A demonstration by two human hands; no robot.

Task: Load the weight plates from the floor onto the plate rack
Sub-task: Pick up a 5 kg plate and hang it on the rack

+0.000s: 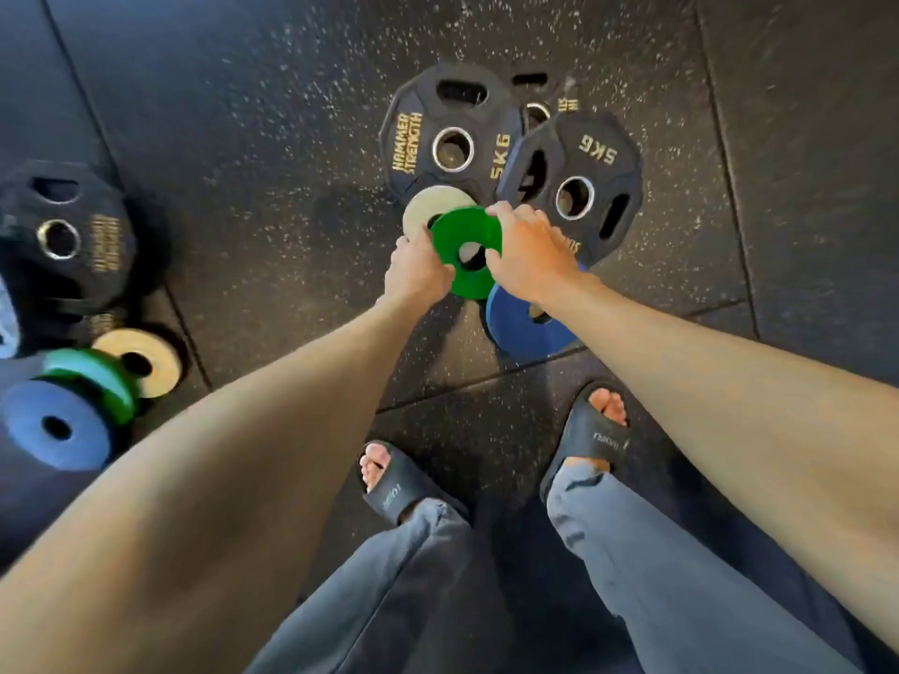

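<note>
both hands grip the green plate (462, 245): left hand (418, 272) fingers clamped on its left edge, right hand (528, 255) on its right.

I saw both forearms (253, 459) bare right up to the edge of view. The legs were in loose blue-grey trousers (647, 566), and the feet wore black open-toed slides (591, 437) with small pale lettering (605, 436) across each strap.

Dark speckled rubber floor tiles (272, 138) with seams.
</note>
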